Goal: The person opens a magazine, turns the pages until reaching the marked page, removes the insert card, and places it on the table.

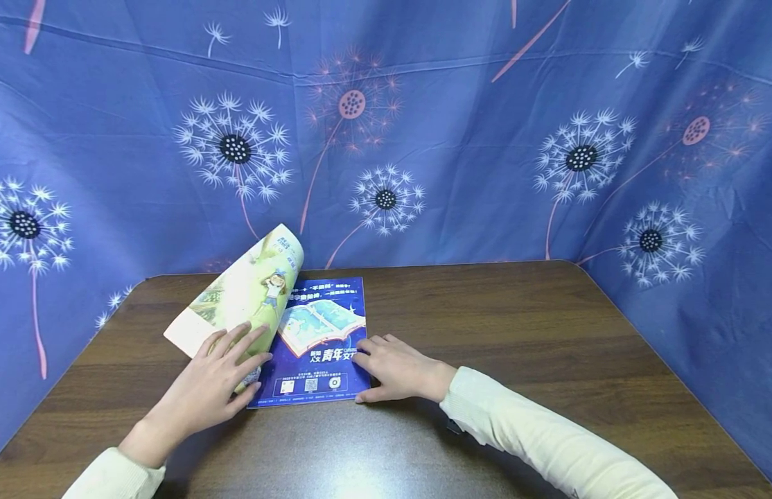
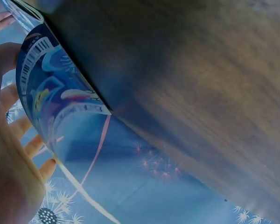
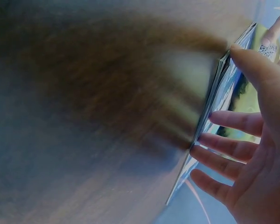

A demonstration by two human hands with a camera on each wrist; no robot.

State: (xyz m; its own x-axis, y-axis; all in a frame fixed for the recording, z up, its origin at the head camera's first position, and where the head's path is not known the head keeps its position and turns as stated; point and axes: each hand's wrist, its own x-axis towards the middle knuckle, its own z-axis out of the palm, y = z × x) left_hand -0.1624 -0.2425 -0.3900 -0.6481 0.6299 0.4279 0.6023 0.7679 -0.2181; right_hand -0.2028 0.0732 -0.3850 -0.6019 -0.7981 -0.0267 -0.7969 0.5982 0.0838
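A blue cloth printed with white and pink dandelions [image 1: 461,173] hangs behind a dark brown wood-grain counter [image 1: 498,333]. Both my hands are on a thin, glossy paper magazine [image 1: 344,396], which lies open on the counter, left of the middle.

My left hand [image 1: 202,384] has its fingers spread and nearly straight, resting on a curled green-and-cream leaf [image 1: 236,291] that bulges over the magazine's left side. My right hand [image 1: 398,371] is relaxed and fairly wide, its fingertips touching the right edge and its thumb at the near right corner.

Between my hands, the flat deep-blue page [image 1: 270,388] shows a drawing of an open book [image 1: 323,326], white lettering and a row of small squares near the bottom. On the curled leaf I see a cartoon child in a white top [image 1: 274,287]; from my left wrist, its dark-blue reverse carries a barcode [image 2: 37,56].

Farther out, pale cream ribbed cuffs and sleeves [image 1: 548,443] cover my arms, and the counter's far edge meets the cloth.
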